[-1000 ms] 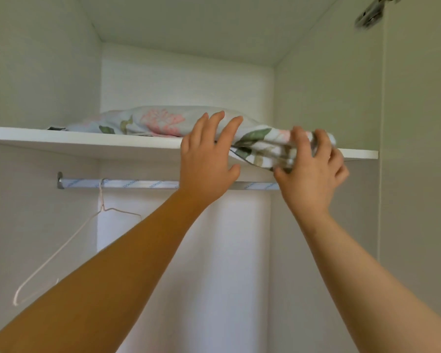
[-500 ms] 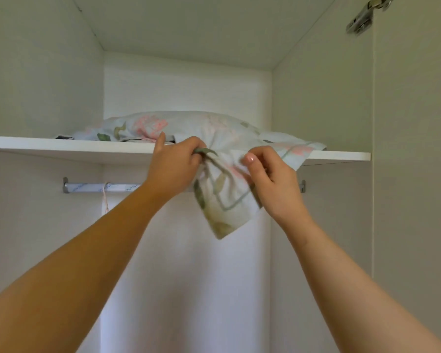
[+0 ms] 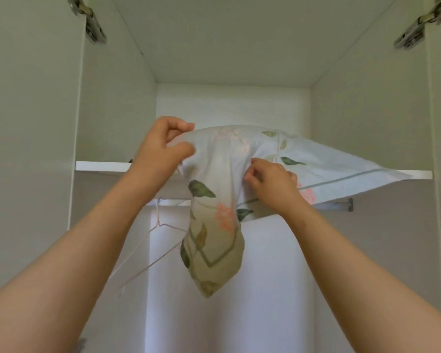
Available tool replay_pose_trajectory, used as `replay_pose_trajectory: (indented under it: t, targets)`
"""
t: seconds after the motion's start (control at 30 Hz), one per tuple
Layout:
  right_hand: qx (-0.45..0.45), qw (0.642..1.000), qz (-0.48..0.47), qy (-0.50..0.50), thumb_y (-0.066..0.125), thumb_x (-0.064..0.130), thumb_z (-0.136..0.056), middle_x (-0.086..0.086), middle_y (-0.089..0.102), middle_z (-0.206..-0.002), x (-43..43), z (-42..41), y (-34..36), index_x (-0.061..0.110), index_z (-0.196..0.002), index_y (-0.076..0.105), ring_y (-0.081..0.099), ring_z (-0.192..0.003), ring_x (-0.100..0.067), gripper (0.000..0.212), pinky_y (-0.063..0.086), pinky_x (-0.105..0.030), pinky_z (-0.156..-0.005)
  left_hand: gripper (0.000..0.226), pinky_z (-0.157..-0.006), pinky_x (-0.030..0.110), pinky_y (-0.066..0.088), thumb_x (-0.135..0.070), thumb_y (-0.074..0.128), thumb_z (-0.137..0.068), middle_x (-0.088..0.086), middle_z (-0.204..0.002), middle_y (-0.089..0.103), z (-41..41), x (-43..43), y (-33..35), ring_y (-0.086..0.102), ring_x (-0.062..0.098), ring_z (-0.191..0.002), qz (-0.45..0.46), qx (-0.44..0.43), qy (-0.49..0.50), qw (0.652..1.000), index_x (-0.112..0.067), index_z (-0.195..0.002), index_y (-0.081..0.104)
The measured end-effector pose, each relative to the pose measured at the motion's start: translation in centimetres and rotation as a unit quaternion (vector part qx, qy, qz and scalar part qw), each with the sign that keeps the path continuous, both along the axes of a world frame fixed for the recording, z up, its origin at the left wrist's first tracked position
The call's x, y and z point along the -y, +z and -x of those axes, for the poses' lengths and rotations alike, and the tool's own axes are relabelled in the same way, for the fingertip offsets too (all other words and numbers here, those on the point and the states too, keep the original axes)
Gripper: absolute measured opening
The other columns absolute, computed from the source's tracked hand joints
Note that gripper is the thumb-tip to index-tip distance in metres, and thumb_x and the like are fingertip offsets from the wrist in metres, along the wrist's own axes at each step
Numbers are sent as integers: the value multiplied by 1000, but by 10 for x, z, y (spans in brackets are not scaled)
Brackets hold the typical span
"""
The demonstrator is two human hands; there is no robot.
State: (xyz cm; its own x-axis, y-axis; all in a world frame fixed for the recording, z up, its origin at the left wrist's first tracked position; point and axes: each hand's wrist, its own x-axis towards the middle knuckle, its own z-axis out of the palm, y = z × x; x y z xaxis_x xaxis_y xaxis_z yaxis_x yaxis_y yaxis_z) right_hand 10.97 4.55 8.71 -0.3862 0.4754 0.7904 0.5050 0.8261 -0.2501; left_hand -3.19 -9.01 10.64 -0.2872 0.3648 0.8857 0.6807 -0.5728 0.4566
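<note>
Both hands (image 3: 163, 151) (image 3: 270, 182) on floral cloth (image 3: 214, 240)

Both of my arms are bare: below the shelf (image 3: 99, 166), my left forearm (image 3: 92, 245) and right forearm (image 3: 341, 256) run uncovered to the lower corners of view. Level with the shelf, my left hand (image 3: 163, 151) and right hand (image 3: 271, 183) are uncovered too.

Qty: 2 hands, i.e. left hand (image 3: 163, 151) & right hand (image 3: 271, 186). 1 floral cloth (image 3: 214, 250). 1 shelf (image 3: 102, 166). 1 rail (image 3: 337, 206) w/ 1 wire hanger (image 3: 158, 212). 2 hinges up top: left hinge (image 3: 93, 24), right hinge (image 3: 415, 28). Poss. 1 more metal bit (image 3: 80, 343) at bottom left, too cut off to tell.
</note>
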Motion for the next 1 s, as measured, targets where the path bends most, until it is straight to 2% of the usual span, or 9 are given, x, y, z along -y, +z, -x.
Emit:
replay_pose_trajectory:
  t: [0.1,0.2,0.27,0.37,0.6,0.7,0.77,0.83,1.0]
  targets:
    - [-43,999,15,21,42,21,-94,2,54,-85,6,4,1,18,-82,48,54,-97,-28,14,33,-36,-84,96,-115,45,14,-42,75,-62,-4,-155,15,-20,-18,9,12,13,-142,187,-259,265,910,-29,-141,22]
    - [-97,994,32,47,46,17,-92,4,54,-87,8,0,0,18,-88,57,56,-100,-29,11,42,-46,-93,109,-114,56,5,-47,72,-68,2,-159,-9,-29,-49,16,-8,31,-146,261,-323,358,837,-27,-147,-1]
    - [-118,990,51,62,49,13,-90,7,55,-85,8,-4,-1,18,-91,61,57,-101,-28,14,43,-48,-95,94,-110,51,25,-26,67,-78,12,-157,9,-26,-64,18,17,37,-142,263,-301,382,833,-26,-147,4]
    - [-141,984,70,79,49,15,-88,10,53,-72,8,-11,-2,23,-87,58,58,-90,-28,12,47,-49,-90,53,-81,41,45,1,47,-81,18,-120,58,-18,-65,15,56,38,-107,136,-301,448,831,-18,-131,44]
    - [-91,994,-43,32,57,22,-85,1,59,-122,17,-18,15,23,-109,59,46,-116,-27,23,35,-36,-96,37,-64,29,41,-10,44,-71,14,-86,74,24,-3,-12,66,33,-83,22,-310,330,891,-14,-94,73]
    - [-63,992,-113,8,63,44,-80,8,42,-141,21,-20,25,32,-123,51,33,-128,-24,47,24,-35,-100,25,-54,8,36,-9,56,-77,-11,-71,70,41,37,-25,61,-2,-65,31,-251,300,920,-21,-87,75]
    - [-54,983,-178,2,50,68,-73,9,36,-146,28,-17,31,36,-131,44,29,-132,-22,66,19,-38,-103,32,-53,1,36,-16,55,-71,-36,-57,60,48,57,-32,53,-20,-56,87,-227,278,929,-43,-75,71]
    - [-50,973,-223,-12,32,71,-76,9,41,-144,31,-10,38,36,-132,43,31,-132,-23,67,18,-42,-105,42,-52,1,38,-19,48,-61,-42,-58,59,51,66,-33,54,-20,-56,146,-191,253,937,-59,-63,62]
    - [-25,974,-216,-72,27,49,-97,-7,64,-102,23,10,50,17,-94,59,53,-105,-30,45,27,-42,-96,31,-76,3,43,-13,51,-70,-25,-79,71,38,61,-2,61,-14,-84,80,-5,36,996,-31,-58,72]
